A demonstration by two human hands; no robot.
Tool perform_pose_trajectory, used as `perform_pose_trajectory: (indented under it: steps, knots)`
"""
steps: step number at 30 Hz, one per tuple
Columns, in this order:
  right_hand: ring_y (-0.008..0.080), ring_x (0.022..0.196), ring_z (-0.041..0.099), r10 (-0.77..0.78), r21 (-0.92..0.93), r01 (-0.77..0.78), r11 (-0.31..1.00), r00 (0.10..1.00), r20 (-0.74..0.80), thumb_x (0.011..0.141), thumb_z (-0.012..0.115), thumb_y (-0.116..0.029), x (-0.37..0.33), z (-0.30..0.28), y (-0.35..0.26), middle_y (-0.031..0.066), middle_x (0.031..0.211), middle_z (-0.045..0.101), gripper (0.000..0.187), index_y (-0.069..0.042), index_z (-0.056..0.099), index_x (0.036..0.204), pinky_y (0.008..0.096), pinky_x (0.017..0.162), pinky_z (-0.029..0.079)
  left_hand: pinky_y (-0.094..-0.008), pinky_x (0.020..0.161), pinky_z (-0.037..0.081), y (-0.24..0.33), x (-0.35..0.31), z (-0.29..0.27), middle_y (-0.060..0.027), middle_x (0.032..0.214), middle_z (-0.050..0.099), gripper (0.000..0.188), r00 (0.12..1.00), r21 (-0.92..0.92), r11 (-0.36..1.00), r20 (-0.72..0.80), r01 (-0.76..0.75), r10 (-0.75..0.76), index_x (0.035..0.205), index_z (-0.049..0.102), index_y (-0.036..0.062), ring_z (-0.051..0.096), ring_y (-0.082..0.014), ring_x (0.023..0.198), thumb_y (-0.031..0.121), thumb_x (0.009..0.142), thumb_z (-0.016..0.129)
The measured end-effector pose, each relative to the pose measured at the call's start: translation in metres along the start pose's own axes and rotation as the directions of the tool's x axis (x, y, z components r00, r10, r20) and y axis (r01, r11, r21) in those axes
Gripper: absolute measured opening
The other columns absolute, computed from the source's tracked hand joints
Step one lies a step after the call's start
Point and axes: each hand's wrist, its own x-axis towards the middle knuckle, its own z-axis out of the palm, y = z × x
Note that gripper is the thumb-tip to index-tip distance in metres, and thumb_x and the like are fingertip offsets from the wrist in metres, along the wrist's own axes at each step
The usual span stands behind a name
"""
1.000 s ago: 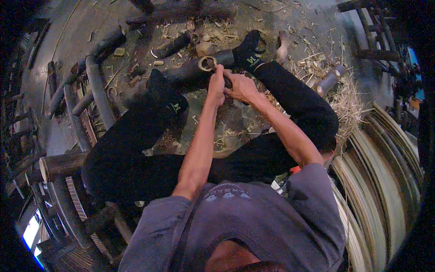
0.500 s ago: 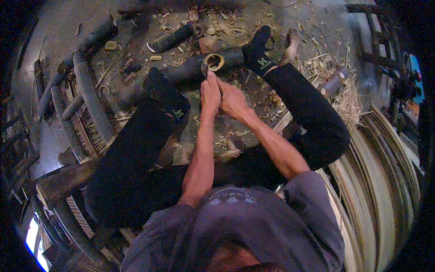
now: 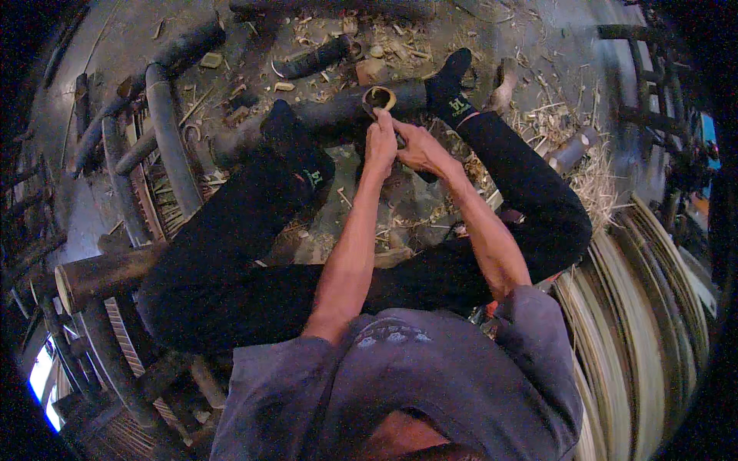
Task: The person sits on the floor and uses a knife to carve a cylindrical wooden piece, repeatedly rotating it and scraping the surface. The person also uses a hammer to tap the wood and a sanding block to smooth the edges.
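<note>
A round, hollow opening with a pale yellow rim (image 3: 391, 99) shows at a thick dark log (image 3: 327, 112) lying crosswise between my feet. Against its near edge sits my left hand (image 3: 380, 144), fingers closed round a slim dark tool whose kind I cannot make out. My right hand (image 3: 423, 147) is closed just to the right and a little nearer, and a dark handle-like end (image 3: 427, 177) sticks out below it. Most of the tool is hidden by my fingers. My dark-socked feet (image 3: 452, 92) rest against the log on either side of the opening.
Wood shavings (image 3: 400, 50) and a short dark log piece (image 3: 314, 60) litter the floor beyond. Dark pole frames (image 3: 171, 138) stand at the left. On the right lie a cut log (image 3: 573, 148), straw-like strips and a large bundle of bent pale strips (image 3: 638, 307).
The whole view has shifted a little. My right hand has moved slightly away to the right, and a dark end now shows below it. My left hand stays at the rim.
</note>
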Motion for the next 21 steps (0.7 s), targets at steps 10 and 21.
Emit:
perform_pose_trajectory:
  steps: [10,21]
  knots:
    - [0.0215,0.116,0.049,0.543,0.902,0.431,0.012,0.755,-0.367,0.078,0.061,-0.017,0.090,0.149,-0.035,0.0147,0.130,0.048,0.067,0.000,0.030,0.136,0.0321,0.094,0.039,-0.0458,0.070,0.046,0.046,0.055,-0.036,-0.0249,0.087,0.062,0.044,0.970,0.544,0.835,0.235,-0.082,-0.058,0.085,0.063,-0.0004,0.060,-0.0386,0.082,0.039,0.089,0.045]
    - [0.0371,0.116,0.047,0.096,0.205,-0.072,0.976,0.989,-0.112,0.072,0.062,-0.020,0.001,0.014,-0.022,0.0173,0.128,0.050,0.066,-0.012,0.041,0.134,0.0408,0.097,0.039,-0.0480,0.082,0.041,0.023,-0.005,-0.019,-0.0368,0.091,0.056,0.068,0.998,0.231,0.973,0.069,-0.018,0.002,0.093,0.057,-0.0144,0.053,-0.0487,0.096,0.046,0.093,0.028]
